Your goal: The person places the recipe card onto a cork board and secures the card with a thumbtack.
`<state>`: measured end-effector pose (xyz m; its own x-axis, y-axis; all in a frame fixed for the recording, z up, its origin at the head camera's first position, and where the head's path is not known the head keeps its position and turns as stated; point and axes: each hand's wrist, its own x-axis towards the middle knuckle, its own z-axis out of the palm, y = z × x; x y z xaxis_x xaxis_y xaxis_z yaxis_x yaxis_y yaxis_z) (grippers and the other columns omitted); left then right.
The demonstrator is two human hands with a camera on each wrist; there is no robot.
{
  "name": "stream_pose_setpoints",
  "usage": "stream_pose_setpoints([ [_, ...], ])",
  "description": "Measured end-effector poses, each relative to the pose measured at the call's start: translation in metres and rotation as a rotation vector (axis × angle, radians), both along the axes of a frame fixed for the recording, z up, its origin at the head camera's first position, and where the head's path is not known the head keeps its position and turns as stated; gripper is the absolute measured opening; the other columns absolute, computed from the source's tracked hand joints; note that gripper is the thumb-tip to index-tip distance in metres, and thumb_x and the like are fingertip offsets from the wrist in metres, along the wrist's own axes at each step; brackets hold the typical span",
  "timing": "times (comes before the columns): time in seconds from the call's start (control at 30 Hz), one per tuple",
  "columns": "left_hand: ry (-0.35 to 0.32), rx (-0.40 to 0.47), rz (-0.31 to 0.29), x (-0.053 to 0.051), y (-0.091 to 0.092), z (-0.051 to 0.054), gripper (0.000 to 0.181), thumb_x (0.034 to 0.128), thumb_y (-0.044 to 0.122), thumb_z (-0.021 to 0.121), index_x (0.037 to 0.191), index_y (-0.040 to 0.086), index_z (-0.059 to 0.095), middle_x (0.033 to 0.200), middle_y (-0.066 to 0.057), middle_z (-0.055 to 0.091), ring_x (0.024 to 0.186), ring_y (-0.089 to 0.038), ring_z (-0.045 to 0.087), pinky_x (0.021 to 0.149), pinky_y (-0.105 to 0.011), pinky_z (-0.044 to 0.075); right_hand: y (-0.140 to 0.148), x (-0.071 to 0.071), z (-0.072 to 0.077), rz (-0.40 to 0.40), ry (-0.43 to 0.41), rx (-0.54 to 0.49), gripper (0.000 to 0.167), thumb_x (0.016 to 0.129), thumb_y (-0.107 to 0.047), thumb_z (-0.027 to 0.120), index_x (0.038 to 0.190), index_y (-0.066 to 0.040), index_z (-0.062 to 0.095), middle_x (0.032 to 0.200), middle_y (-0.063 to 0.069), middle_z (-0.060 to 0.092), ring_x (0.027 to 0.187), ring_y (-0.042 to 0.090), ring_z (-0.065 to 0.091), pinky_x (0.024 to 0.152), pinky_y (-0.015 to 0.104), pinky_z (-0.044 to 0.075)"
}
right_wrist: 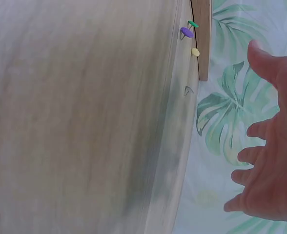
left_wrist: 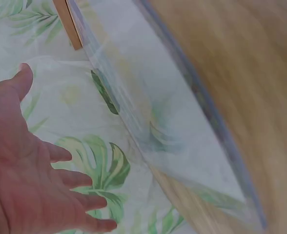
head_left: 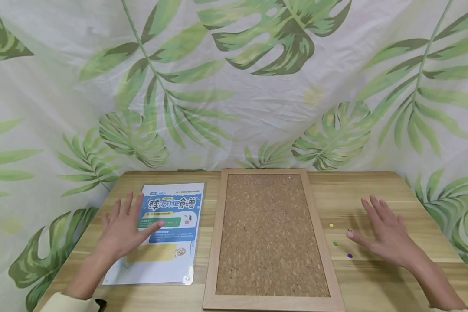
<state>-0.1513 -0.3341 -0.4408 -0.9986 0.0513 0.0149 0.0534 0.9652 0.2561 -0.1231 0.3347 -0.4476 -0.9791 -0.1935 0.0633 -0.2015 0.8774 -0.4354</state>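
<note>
We apparently had everything left.
Left hand (head_left: pixel 121 230) and right hand (head_left: pixel 391 238) spread empty; cork board (head_left: pixel 273 236) bare, sheet (head_left: pixel 152 271) and pins (head_left: pixel 335 243) loose.

You had one printed sheet (head_left: pixel 161 273) below the fingers of your left hand (head_left: pixel 122 232), one cork board (head_left: pixel 270 236) between both hands, and four pins (head_left: pixel 335 244) near the thumb of your right hand (head_left: pixel 390 238): one yellow, one green, one purple, one seemingly white.
</note>
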Motion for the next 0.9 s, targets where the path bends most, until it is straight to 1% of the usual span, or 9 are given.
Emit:
stream_pose_setpoints([
  [0.07,0.005,0.006,-0.010,-0.002,-0.004,-0.001,0.117,0.0960,0.075,0.062,0.172,0.005,0.007,0.174,-0.038,0.003,0.154,-0.070,0.007,0.113,-0.095,0.009,0.000,-0.001,-0.001,0.017,0.027,-0.019,0.107,0.096,-0.047,0.077,0.169,0.004,0.018,0.173,0.038,0.009,0.162,0.059,0.000,0.120,0.090,-0.001],
  [0.17,0.013,0.024,-0.031,-0.004,-0.009,-0.001,0.117,0.0960,0.070,0.066,0.170,-0.001,0.010,0.170,-0.043,0.009,0.150,-0.072,0.016,0.114,-0.093,0.017,-0.001,-0.003,-0.001,0.039,0.052,-0.052,0.104,0.094,-0.041,0.081,0.167,0.006,0.024,0.171,0.040,0.016,0.161,0.060,0.007,0.125,0.085,0.007],
  [0.3,0.000,0.091,-0.044,-0.007,-0.018,-0.002,0.117,0.0965,0.064,0.071,0.168,-0.008,0.013,0.166,-0.047,0.016,0.147,-0.073,0.023,0.114,-0.089,0.027,-0.002,-0.004,0.000,0.053,0.057,-0.078,0.101,0.093,-0.037,0.082,0.166,0.007,0.027,0.171,0.038,0.020,0.159,0.060,0.013,0.125,0.082,0.015],
  [0.43,-0.054,0.167,-0.023,-0.009,-0.030,-0.003,0.115,0.0984,0.061,0.070,0.167,-0.010,0.011,0.165,-0.047,0.021,0.147,-0.071,0.026,0.115,-0.085,0.030,-0.004,-0.005,0.002,0.058,0.040,-0.073,0.100,0.094,-0.037,0.082,0.165,0.007,0.028,0.171,0.037,0.023,0.158,0.060,0.018,0.122,0.083,0.022],
  [0.53,-0.090,0.217,-0.007,-0.008,-0.039,-0.002,0.112,0.1006,0.058,0.069,0.166,-0.012,0.010,0.161,-0.049,0.027,0.144,-0.070,0.033,0.112,-0.082,0.038,-0.005,-0.007,0.004,0.067,0.021,-0.069,0.098,0.095,-0.037,0.082,0.164,0.008,0.029,0.170,0.037,0.024,0.156,0.061,0.022,0.120,0.083,0.026],
  [0.67,-0.131,0.285,0.002,-0.008,-0.049,-0.001,0.105,0.1042,0.053,0.066,0.166,-0.013,0.012,0.159,-0.049,0.031,0.141,-0.069,0.041,0.108,-0.078,0.047,-0.007,-0.008,0.006,0.078,0.010,-0.063,0.095,0.095,-0.037,0.081,0.163,0.009,0.033,0.168,0.037,0.028,0.151,0.063,0.030,0.115,0.083,0.032],
  [0.77,-0.151,0.326,0.009,-0.010,-0.058,-0.002,0.100,0.1063,0.050,0.064,0.165,-0.013,0.014,0.158,-0.049,0.033,0.141,-0.068,0.042,0.109,-0.076,0.049,-0.009,-0.008,0.008,0.083,0.015,-0.058,0.093,0.095,-0.037,0.081,0.161,0.009,0.036,0.167,0.037,0.032,0.148,0.063,0.034,0.114,0.082,0.035],
  [0.9,-0.179,0.354,0.035,-0.011,-0.068,-0.004,0.096,0.1075,0.050,0.062,0.164,-0.013,0.019,0.157,-0.046,0.039,0.140,-0.065,0.046,0.108,-0.074,0.051,-0.012,-0.009,0.009,0.091,0.029,-0.059,0.088,0.095,-0.036,0.082,0.159,0.008,0.040,0.164,0.036,0.038,0.146,0.062,0.039,0.113,0.081,0.038],
])
